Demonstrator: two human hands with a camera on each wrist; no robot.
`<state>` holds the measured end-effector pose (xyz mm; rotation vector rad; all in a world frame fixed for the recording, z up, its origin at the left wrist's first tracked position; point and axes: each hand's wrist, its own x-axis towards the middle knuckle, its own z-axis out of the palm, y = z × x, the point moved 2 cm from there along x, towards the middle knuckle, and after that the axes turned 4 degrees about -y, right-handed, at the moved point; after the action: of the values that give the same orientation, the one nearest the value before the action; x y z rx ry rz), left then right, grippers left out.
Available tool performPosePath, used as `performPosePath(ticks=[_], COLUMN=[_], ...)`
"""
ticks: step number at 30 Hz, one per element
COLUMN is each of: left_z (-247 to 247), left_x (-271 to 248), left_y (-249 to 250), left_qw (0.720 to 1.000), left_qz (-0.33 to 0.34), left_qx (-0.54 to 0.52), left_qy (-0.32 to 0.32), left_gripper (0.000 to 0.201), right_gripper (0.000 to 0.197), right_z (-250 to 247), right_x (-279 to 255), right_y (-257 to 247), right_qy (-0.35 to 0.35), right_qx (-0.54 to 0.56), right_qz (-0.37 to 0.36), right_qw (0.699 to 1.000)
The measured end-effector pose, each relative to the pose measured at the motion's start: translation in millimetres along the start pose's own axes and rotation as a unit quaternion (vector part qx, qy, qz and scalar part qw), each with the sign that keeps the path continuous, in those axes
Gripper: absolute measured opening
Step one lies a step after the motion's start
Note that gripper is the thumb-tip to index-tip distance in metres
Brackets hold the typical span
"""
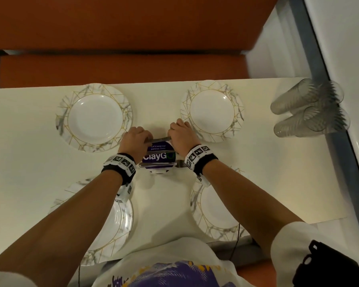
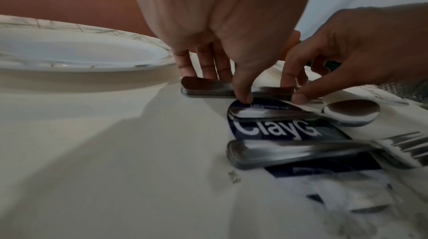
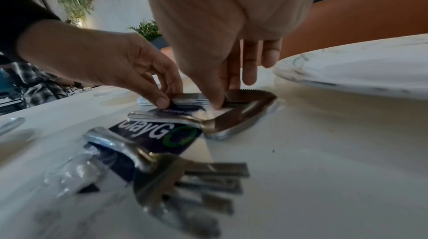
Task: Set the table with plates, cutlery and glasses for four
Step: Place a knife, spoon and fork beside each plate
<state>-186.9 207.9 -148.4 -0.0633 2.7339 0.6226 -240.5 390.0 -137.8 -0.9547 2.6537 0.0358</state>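
Both hands meet at the table's centre over a stack of knives [image 1: 159,139] lying across a purple ClayGo sign [image 1: 159,156]. My left hand [image 1: 137,137] pinches the handle end [image 2: 206,87] between thumb and fingers. My right hand [image 1: 179,131] pinches the serrated blade end [image 3: 250,96]. Nearer me, spoons [image 2: 347,113] and forks [image 3: 185,179] lie on the same sign. Marbled plates with gold lines sit at far left [image 1: 94,119], far right [image 1: 212,110], near left [image 1: 120,220] and near right [image 1: 214,214]. Several clear glasses [image 1: 309,108] stand at the table's right end.
An orange bench [image 1: 122,67] runs along the table's far side. A white wall with a grey frame [image 1: 319,59] borders the right end behind the glasses. Bare cream tabletop [image 1: 25,152] lies left of the plates.
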Motion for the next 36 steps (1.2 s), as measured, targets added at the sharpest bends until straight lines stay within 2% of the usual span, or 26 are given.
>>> performPosePath(ticks=[2,8,13,16,19,22,24,26,29,31,33,35,36], left_z=[-2,-2,-6,-10,-17,-27,-31,-34,-33,-30,-27,-25,-23], left_x=[3,6,3,-1,-9,-21,-31,-46,-69,-84,-99,-113,-119], left_y=[2,7,10,7,5,2,1,1,1,-2,-3,-3,-5], left_qw=[1.000,0.998,0.998,0.997,0.995,0.984,0.971,0.948,0.899,0.863,0.837,0.813,0.802], left_qz=[-0.009,-0.012,-0.015,-0.012,0.026,0.006,-0.024,-0.062,-0.109,-0.138,-0.156,-0.165,-0.164], left_qx=[-0.003,0.021,-0.010,-0.055,-0.096,-0.169,-0.232,-0.309,-0.421,-0.483,-0.522,-0.555,-0.571], left_qy=[-0.022,-0.064,-0.062,-0.043,0.015,0.053,0.057,0.051,0.043,0.046,0.057,0.061,0.060], left_gripper=[0.014,0.016,0.012,0.015,0.019,0.017,0.018,0.016,0.013,0.011,0.010,0.013,0.014], right_gripper=[0.019,0.037,0.025,0.018,0.019,0.020,0.024,0.037,0.046,0.043,0.038,0.031,0.027], right_z=[-1,-5,-9,-20,-40,-64,-79,-93,-105,-100,-90,-79,-74], right_x=[3,6,5,4,9,15,15,11,3,-3,-13,-21,-25], right_y=[0,-3,-1,0,0,-4,-9,-16,-29,-40,-55,-75,-86], right_qy=[-0.019,-0.065,-0.053,-0.024,0.014,0.045,0.085,0.137,0.205,0.231,0.211,0.124,0.080], right_qx=[-0.005,-0.043,-0.061,-0.081,-0.090,-0.077,-0.062,-0.021,0.097,0.212,0.357,0.468,0.488], right_qz=[0.004,-0.008,-0.021,-0.028,-0.031,-0.037,-0.038,-0.020,0.055,0.102,0.140,0.170,0.167], right_qw=[1.000,0.997,0.996,0.996,0.995,0.995,0.994,0.990,0.972,0.944,0.899,0.858,0.853])
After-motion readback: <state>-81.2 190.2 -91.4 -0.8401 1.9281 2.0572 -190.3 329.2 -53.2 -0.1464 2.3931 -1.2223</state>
